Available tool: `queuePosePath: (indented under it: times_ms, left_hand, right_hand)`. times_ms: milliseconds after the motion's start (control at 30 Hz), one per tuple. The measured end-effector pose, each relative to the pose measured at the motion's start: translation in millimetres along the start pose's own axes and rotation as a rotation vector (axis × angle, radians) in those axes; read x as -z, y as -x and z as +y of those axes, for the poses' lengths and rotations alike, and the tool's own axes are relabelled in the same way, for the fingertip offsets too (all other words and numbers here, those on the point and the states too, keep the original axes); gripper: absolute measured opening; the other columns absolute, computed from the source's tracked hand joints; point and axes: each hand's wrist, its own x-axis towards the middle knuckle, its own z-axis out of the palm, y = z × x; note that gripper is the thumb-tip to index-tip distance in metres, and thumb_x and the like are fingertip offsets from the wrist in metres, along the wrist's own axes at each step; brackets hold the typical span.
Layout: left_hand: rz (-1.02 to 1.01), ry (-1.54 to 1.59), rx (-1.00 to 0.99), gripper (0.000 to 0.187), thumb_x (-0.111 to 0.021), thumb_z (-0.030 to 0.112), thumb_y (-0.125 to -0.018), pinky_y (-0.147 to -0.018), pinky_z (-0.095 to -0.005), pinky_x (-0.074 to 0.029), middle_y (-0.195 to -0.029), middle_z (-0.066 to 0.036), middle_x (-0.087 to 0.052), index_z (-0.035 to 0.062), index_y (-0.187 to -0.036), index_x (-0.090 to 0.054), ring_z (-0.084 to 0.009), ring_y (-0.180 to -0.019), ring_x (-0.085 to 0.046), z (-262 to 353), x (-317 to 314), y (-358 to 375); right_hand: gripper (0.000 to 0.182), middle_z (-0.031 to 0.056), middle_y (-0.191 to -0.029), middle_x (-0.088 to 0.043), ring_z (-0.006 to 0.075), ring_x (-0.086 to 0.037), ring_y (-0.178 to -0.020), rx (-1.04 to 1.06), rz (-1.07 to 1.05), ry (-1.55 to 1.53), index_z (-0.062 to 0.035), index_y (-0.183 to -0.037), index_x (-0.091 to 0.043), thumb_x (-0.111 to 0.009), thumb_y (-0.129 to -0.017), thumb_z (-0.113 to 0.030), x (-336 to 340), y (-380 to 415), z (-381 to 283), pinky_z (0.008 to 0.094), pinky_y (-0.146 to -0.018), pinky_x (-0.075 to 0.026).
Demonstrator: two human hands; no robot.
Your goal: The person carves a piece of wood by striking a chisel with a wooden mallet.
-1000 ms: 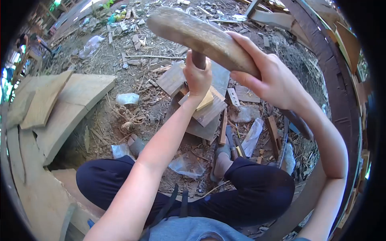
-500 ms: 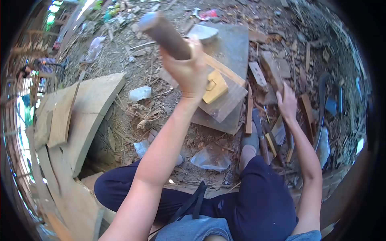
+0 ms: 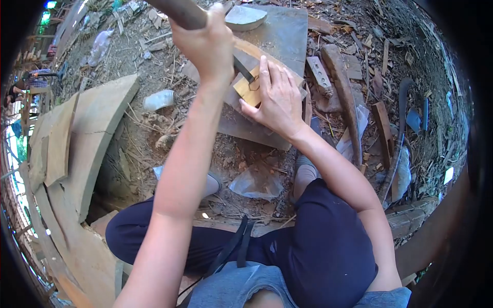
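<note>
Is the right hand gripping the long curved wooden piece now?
No, the right hand lies on the small yellow wood block, while the curved wooden piece lies on the ground apart.

Bare forearms, no sleeves in view; navy trousers [image 3: 318,246], grey-blue top [image 3: 241,287], grey shoes [image 3: 305,172].
</note>
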Motion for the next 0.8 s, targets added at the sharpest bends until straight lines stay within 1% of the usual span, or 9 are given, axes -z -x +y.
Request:
queuePosePath:
  times_ms: [67, 133, 200, 267, 333, 367, 500, 567, 800]
  left_hand:
    - [-0.041, 0.123, 0.174, 0.025, -0.063, -0.006, -0.087, -0.035, -0.0250, -0.029, -0.059, -0.002, -0.048, 0.0065, -0.080, -0.043, -0.0071, -0.038, -0.040, -6, 9, -15]
    - [-0.039, 0.112, 0.194, 0.025, -0.063, -0.006, -0.086, -0.036, -0.0249, -0.028, -0.061, -0.003, -0.048, 0.0061, -0.079, -0.043, -0.0073, -0.040, -0.040, -23, 14, -25]
    - [0.015, 0.025, 0.350, 0.024, -0.067, 0.011, -0.095, -0.033, -0.0249, -0.030, -0.056, 0.005, -0.043, 0.0099, -0.082, -0.047, -0.0065, -0.037, -0.039, -50, 22, -38]
    - [0.016, 0.021, 0.396, 0.023, -0.068, 0.010, -0.094, -0.033, -0.0255, -0.031, -0.059, 0.004, -0.046, 0.0097, -0.082, -0.047, -0.0061, -0.038, -0.040, -61, 31, -46]
    - [0.058, 0.168, 0.577, 0.023, -0.062, -0.006, -0.088, -0.036, -0.0248, -0.028, -0.063, -0.003, -0.049, 0.0049, -0.082, -0.042, -0.0067, -0.042, -0.039, -65, 34, -48]
    - [0.149, 0.149, 0.660, 0.023, -0.062, -0.005, -0.089, -0.037, -0.0244, -0.028, -0.065, -0.002, -0.048, 0.0043, -0.085, -0.042, -0.0066, -0.043, -0.038, -74, 36, -50]
    - [0.273, 0.203, 0.887, 0.023, -0.058, -0.001, -0.094, -0.038, -0.0229, -0.027, -0.063, 0.002, -0.039, 0.0070, -0.083, -0.039, -0.0062, -0.044, -0.035, -121, 68, -44]
    - [0.260, 0.243, 0.895, 0.022, -0.057, -0.002, -0.093, -0.038, -0.0239, -0.028, -0.063, 0.001, -0.041, 0.0056, -0.083, -0.040, -0.0067, -0.044, -0.036, -131, 80, -50]
    - [0.259, 0.320, 0.995, 0.023, -0.057, 0.000, -0.095, -0.038, -0.0244, -0.029, -0.065, 0.001, -0.043, 0.0068, -0.081, -0.040, -0.0067, -0.043, -0.036, -125, 88, -51]
  right_hand:
    - [0.102, 0.0251, -0.132, -0.054, 0.0365, -0.053, -0.126, 0.028, 0.007, 0.021, 0.0112, -0.145, -0.038, -0.079, -0.072, -0.047, -1, -1, 2, 0.0453, -0.111, -0.042]
    - [0.102, 0.0254, -0.130, -0.055, 0.0393, -0.056, -0.122, 0.015, 0.032, 0.027, 0.0104, -0.146, -0.038, -0.079, -0.073, -0.048, -4, 0, 3, 0.0449, -0.109, -0.044]
    - [0.102, 0.0254, -0.130, -0.055, 0.0402, -0.057, -0.121, 0.022, 0.040, 0.022, 0.0101, -0.146, -0.038, -0.078, -0.073, -0.048, -6, 0, 3, 0.0448, -0.108, -0.045]
    - [0.103, 0.0255, -0.130, -0.056, 0.0412, -0.058, -0.120, 0.032, 0.055, 0.025, 0.0098, -0.147, -0.037, -0.078, -0.073, -0.049, -6, 2, 4, 0.0447, -0.107, -0.045]
    - [0.102, 0.0251, -0.129, -0.056, 0.0410, -0.057, -0.121, 0.021, 0.045, 0.017, 0.0097, -0.146, -0.038, -0.078, -0.073, -0.049, -6, 1, 5, 0.0446, -0.108, -0.045]
    - [0.102, 0.0251, -0.129, -0.056, 0.0410, -0.057, -0.121, 0.019, 0.047, 0.021, 0.0097, -0.146, -0.038, -0.078, -0.073, -0.049, -6, 1, 5, 0.0446, -0.108, -0.045]
    - [0.100, 0.0240, -0.129, -0.056, 0.0378, -0.057, -0.121, 0.021, 0.053, 0.016, 0.0103, -0.144, -0.040, -0.078, -0.072, -0.049, -4, 0, 3, 0.0438, -0.108, -0.045]
    - [0.100, 0.0228, -0.129, -0.056, 0.0340, -0.057, -0.123, 0.029, 0.060, 0.016, 0.0107, -0.143, -0.041, -0.078, -0.071, -0.048, -2, 0, 3, 0.0430, -0.107, -0.045]
    - [0.100, 0.0213, -0.129, -0.056, 0.0332, -0.056, -0.123, 0.039, 0.071, 0.038, 0.0104, -0.143, -0.042, -0.078, -0.071, -0.049, -3, 1, 4, 0.0429, -0.107, -0.045]
